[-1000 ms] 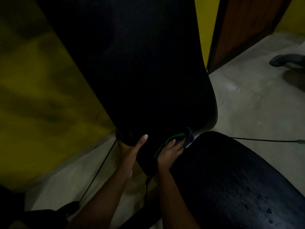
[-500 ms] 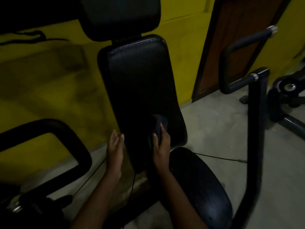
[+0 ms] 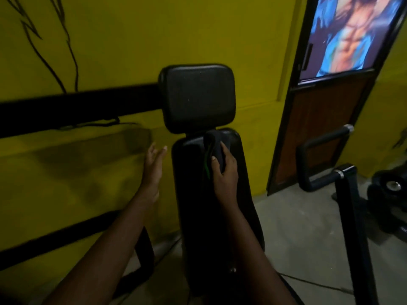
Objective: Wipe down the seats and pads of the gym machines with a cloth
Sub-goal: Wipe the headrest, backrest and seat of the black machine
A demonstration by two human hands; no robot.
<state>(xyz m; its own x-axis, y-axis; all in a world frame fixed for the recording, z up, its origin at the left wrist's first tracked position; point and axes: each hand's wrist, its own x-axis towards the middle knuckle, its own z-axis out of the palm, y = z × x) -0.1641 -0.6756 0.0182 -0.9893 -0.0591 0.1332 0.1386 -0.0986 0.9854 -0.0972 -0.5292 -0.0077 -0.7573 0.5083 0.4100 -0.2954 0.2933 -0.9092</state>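
Note:
A black padded back pad (image 3: 191, 194) stands upright in the middle, with a square black head pad (image 3: 197, 96) above it. My right hand (image 3: 224, 172) presses a dark cloth with a green edge (image 3: 214, 148) against the top of the back pad, just under the head pad. My left hand (image 3: 154, 161) hovers to the left of the back pad with its fingers apart, holding nothing and not touching the pad.
A yellow wall (image 3: 110, 51) is close behind the machine. Black frame bars (image 3: 77, 108) run along the left. A door with a poster (image 3: 343, 62) is at the right, with black handle bars (image 3: 326, 137) and a post (image 3: 354, 227) over a grey floor.
My view has risen from the seat joint to the head pad. My right hand has slid the cloth up the back pad to its top. My left hand has let go of the pad's edge.

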